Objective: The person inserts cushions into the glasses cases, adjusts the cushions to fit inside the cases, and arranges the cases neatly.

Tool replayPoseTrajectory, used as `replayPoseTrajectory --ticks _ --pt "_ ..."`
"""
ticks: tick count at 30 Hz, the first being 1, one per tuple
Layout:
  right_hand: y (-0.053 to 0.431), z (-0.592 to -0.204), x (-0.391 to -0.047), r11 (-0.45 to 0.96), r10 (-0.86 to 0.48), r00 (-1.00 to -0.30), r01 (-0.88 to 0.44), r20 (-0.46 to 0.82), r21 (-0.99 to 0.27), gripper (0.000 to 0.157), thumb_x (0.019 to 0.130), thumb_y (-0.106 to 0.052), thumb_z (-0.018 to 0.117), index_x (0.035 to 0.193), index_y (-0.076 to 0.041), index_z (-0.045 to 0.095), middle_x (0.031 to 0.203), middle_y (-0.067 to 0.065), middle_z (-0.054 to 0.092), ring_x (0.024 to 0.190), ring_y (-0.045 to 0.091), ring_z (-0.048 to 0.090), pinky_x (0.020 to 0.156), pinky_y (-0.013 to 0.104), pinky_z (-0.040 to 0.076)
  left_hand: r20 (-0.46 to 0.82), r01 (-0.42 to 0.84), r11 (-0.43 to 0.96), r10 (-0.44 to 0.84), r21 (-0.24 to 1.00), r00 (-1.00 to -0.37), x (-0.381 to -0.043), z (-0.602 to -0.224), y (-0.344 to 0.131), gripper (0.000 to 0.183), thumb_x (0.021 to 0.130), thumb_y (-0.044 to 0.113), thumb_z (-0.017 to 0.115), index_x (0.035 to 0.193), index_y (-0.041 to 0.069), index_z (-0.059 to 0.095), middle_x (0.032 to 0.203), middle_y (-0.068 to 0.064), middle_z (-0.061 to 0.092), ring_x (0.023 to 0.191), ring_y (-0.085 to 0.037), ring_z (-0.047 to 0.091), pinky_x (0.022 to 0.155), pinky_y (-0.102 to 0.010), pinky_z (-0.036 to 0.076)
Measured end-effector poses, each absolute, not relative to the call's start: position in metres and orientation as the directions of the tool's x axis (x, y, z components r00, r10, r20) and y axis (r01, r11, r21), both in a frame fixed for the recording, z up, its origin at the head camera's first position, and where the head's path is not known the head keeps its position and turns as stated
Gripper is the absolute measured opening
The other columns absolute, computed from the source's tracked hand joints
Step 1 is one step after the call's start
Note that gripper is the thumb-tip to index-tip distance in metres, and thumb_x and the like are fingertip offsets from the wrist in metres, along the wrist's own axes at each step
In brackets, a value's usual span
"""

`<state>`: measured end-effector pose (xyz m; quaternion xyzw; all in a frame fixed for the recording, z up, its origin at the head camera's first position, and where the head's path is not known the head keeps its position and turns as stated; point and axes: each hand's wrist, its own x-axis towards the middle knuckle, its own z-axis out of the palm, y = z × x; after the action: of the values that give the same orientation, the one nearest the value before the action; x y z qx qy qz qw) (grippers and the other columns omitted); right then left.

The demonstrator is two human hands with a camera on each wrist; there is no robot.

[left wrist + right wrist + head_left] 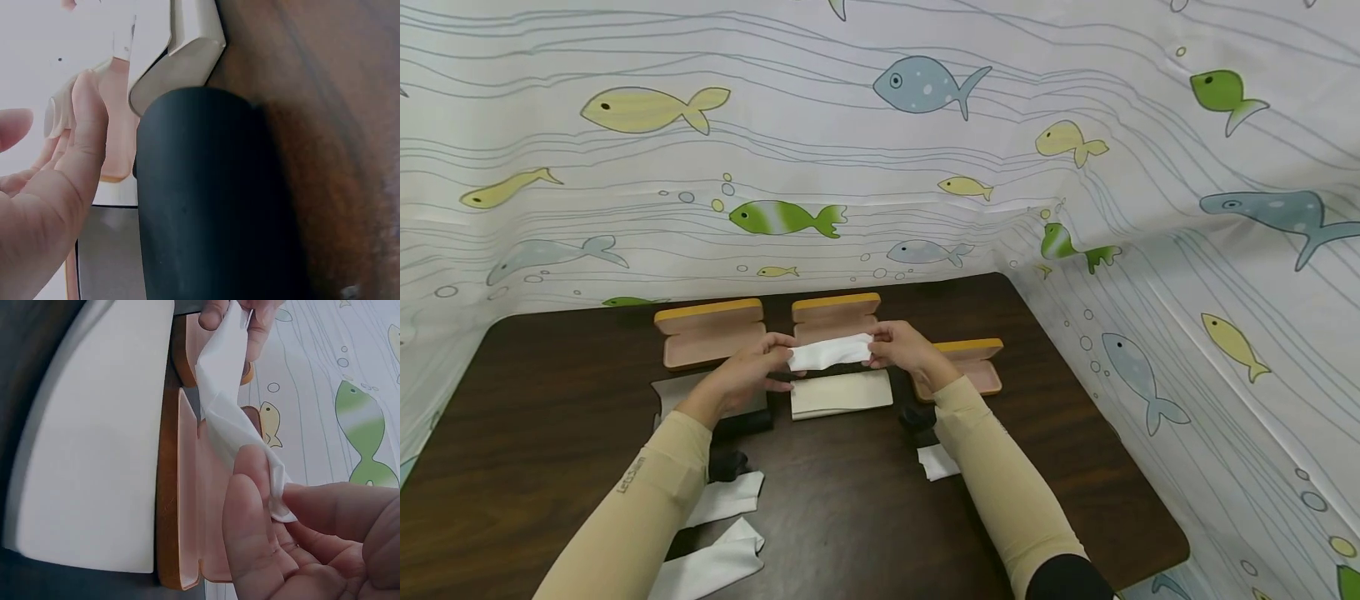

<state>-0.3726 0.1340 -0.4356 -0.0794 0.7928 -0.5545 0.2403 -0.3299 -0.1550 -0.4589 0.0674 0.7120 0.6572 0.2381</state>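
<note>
A white cloth [830, 353] is stretched between my two hands, in front of the middle open case [835, 310], which has an orange rim and a pink lining. My left hand [741, 379] pinches the cloth's left end. The other end is held by my right hand [904, 350]; in the right wrist view, thumb and fingers grip the twisted cloth [222, 412]. Just below the cloth lies a cream folded case [841, 395], apparently closed. Under my left forearm sits a grey flap-like case [681, 392], partly hidden, with a black piece [745, 423] beside it.
Two more open cases with pink linings stand left [711, 333] and right [981, 371]. White cloths lie at the front left [707, 571] and right [937, 462], near small dark items [727, 466] too unclear to name. A fish-print curtain [850, 150] borders the brown table [842, 500].
</note>
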Motion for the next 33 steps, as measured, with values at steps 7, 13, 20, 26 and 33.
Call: replayPoseTrajectory --ticks 7,13,20,26,33 --pt "0.130 -0.435 -0.388 0.360 -0.370 -0.869 0.192 -0.329 -0.913 0.041 0.103 0.001 0.057 0.143 0.004 0.052 0.102 0.015 0.058 0.088 0.022 0.073 0.076 0.028 0.061 -0.275 -0.256 0.103 0.390 0.961 -0.879 -0.339 -0.458 -0.156 0.048 0.110 0.018 0.043 0.149 -0.006 0.030 0.152 -0.027 0.031 0.126 -0.043 0.054 0.093 -0.046 0.057" --pt "0.128 -0.432 -0.397 0.355 -0.331 -0.878 0.223 -0.345 -0.908 0.041 0.102 0.002 0.057 0.142 0.005 0.053 0.104 0.014 0.056 0.086 0.021 0.073 0.079 0.031 0.061 -0.284 -0.277 0.075 0.389 0.958 -0.876 -0.347 -0.457 -0.152 0.047 0.110 0.019 0.043 0.148 -0.005 0.029 0.149 -0.028 0.033 0.124 -0.039 0.056 0.088 -0.045 0.059" --pt "0.125 -0.434 -0.411 0.383 -0.320 -0.880 0.219 -0.351 -0.898 0.038 0.102 0.003 0.056 0.140 0.005 0.054 0.108 0.016 0.058 0.087 0.024 0.071 0.080 0.031 0.061 -0.309 -0.301 0.080 0.368 0.950 -0.877 -0.357 -0.451 -0.146 0.049 0.111 0.018 0.040 0.151 -0.005 0.025 0.151 -0.028 0.030 0.130 -0.040 0.051 0.093 -0.045 0.057" --pt "0.121 -0.438 -0.420 0.393 -0.331 -0.879 0.202 -0.343 -0.897 0.036 0.101 0.005 0.055 0.137 0.007 0.056 0.103 0.016 0.061 0.079 0.021 0.067 0.075 0.029 0.060 -0.328 -0.322 0.074 0.331 0.944 -0.885 -0.364 -0.450 -0.144 0.053 0.110 0.015 0.039 0.154 -0.007 0.020 0.155 -0.028 0.023 0.137 -0.043 0.038 0.103 -0.048 0.050" --pt "0.117 -0.441 -0.424 0.413 -0.323 -0.877 0.207 -0.355 -0.887 0.035 0.101 0.006 0.055 0.136 0.009 0.056 0.102 0.015 0.059 0.079 0.019 0.065 0.073 0.026 0.060 -0.358 -0.358 0.055 0.292 0.932 -0.887 -0.371 -0.452 -0.135 0.052 0.111 0.016 0.036 0.154 -0.006 0.018 0.160 -0.028 0.014 0.145 -0.045 0.026 0.109 -0.052 0.043"
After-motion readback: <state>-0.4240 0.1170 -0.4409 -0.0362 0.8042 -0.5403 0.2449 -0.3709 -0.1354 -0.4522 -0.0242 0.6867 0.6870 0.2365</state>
